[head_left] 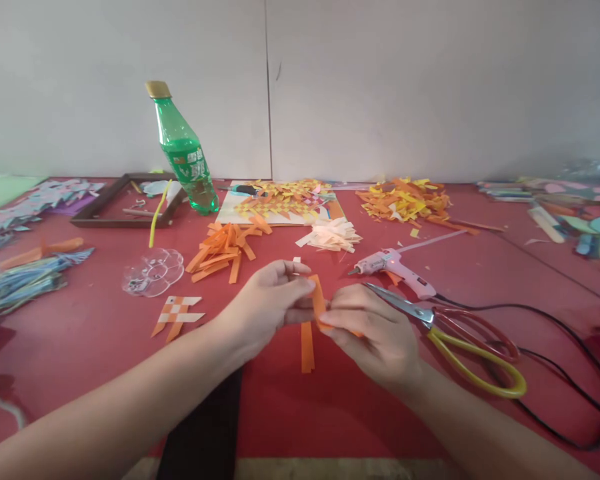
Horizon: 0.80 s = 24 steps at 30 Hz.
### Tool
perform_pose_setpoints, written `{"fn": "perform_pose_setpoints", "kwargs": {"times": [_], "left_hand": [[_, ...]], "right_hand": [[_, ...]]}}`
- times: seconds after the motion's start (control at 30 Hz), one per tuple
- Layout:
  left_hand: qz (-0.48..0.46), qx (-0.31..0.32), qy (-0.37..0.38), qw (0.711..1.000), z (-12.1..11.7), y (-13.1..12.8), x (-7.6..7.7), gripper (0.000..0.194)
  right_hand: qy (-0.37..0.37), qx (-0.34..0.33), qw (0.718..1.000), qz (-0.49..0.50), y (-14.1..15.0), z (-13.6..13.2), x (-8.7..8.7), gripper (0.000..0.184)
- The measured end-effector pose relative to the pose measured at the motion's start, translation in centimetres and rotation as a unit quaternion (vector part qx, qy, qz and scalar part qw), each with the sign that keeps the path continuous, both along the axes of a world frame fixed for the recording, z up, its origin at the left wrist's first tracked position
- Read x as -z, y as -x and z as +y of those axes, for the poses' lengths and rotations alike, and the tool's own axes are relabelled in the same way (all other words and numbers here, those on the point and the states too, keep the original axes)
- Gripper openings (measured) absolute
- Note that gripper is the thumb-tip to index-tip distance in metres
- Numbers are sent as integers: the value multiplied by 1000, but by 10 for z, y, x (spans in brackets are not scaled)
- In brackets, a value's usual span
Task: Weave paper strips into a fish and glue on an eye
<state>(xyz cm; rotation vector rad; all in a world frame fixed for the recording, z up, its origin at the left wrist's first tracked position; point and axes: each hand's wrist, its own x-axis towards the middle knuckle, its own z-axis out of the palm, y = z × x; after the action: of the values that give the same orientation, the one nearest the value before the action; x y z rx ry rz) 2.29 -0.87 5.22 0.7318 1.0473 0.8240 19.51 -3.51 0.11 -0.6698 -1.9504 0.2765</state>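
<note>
My left hand (267, 307) is closed, its thumb and fingers pinching an orange paper strip (319, 297) near its upper end. On the strip's lower part, my right hand (373, 327) is closed too, and the strip bends between the two hands. Another orange strip (307, 350) hangs or lies just below my fingers; I cannot tell if it is joined to the held one. A small white tip shows above my left fingers. Left of my hands lies a woven orange and white paper fish (177, 313). Beyond them are piles of orange strips (223, 250) and white strips (333, 235).
Scissors (425, 317) and a pink glue gun (395, 267) with a black cord lie to the right. A green bottle (187, 157) stands tilted in view at the back left, by a dark frame (105, 223). A clear palette (155, 272) and yellow-orange strips (407, 200) lie farther off.
</note>
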Motion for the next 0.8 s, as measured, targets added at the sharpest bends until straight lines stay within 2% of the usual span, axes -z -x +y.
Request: {"fn": "perform_pose_setpoints", "kwargs": {"times": [0.07, 0.13, 0.17, 0.2, 0.27, 0.33, 0.4, 0.47, 0.53, 0.6, 0.63, 0.7, 0.77, 0.8], "left_hand": [[25, 8, -5, 1000, -2, -1, 7, 8], [119, 15, -70, 990, 4, 4, 17, 9], [205, 27, -143, 968, 9, 8, 22, 11], [306, 53, -221, 925, 15, 11, 28, 14], [371, 65, -259, 889, 29, 18, 38, 13], [418, 71, -286, 860, 43, 20, 46, 15], [452, 83, -306, 834, 53, 16, 48, 22], [476, 96, -321, 813, 60, 9, 46, 28], [491, 109, -329, 800, 64, 2, 42, 23], [495, 117, -332, 795, 67, -1, 39, 11], [492, 119, -333, 796, 68, 0, 38, 6], [479, 122, -333, 803, 70, 4, 37, 6], [456, 120, -330, 818, 69, 10, 37, 8], [441, 118, -325, 829, 68, 13, 37, 8]], "right_hand": [[9, 9, 1000, 11, -1, -1, -4, 25], [49, 45, 997, 44, -4, -1, -7, 18], [89, 55, 992, 64, -6, 1, -8, 12], [144, 56, 985, 78, -7, 2, -9, 7], [277, 44, 958, 58, -9, 7, -11, 16], [368, 62, 927, -27, -8, 11, -12, 25], [363, 102, 920, -105, -7, 15, -12, 26], [299, 132, 935, -137, -8, 17, -15, 21], [237, 163, 947, -140, -16, 20, -21, 19], [203, 230, 941, -143, -34, 25, -30, 19], [206, 278, 926, -152, -46, 27, -35, 18], [253, 356, 876, -203, -74, 32, -42, 11], [321, 389, 831, -234, -100, 38, -41, 19], [321, 395, 829, -231, -111, 41, -38, 22]]}}
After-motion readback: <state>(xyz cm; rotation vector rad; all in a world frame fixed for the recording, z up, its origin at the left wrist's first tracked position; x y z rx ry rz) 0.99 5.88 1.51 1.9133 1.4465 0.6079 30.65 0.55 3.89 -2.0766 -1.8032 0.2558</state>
